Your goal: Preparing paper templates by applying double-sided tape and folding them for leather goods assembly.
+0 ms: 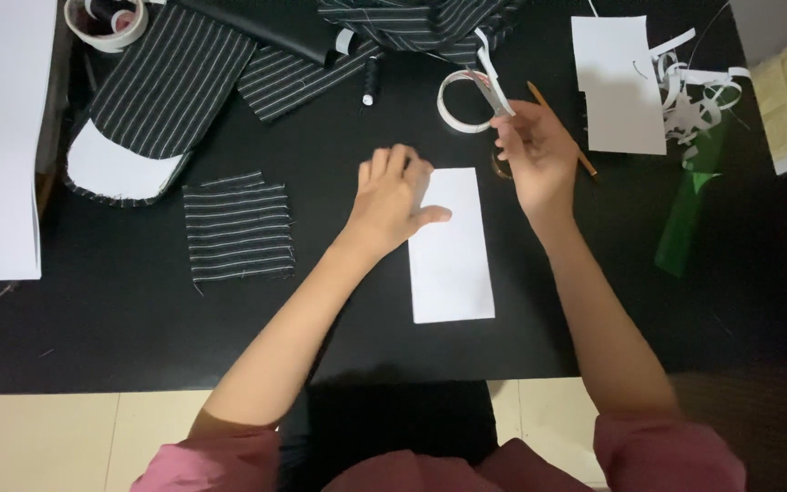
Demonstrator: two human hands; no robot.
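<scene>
You had both arms bare from hand to above the elbow. Sleeves were dusty pink, pushed or cut short, bunched in soft folds at the upper arms; same pink fabric showed across the chest at the frame's bottom edge. Left hand (393, 200) and right hand (537, 155): no rings, watch or bands visible. Fingers (384, 164) bare, nails short and unpainted as far as the view showed. Dark garment below the waist.

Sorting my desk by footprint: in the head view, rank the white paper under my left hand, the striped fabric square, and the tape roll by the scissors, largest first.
1. White paper
2. Fabric square, somewhat smaller
3. Tape roll, clearly smallest
</scene>
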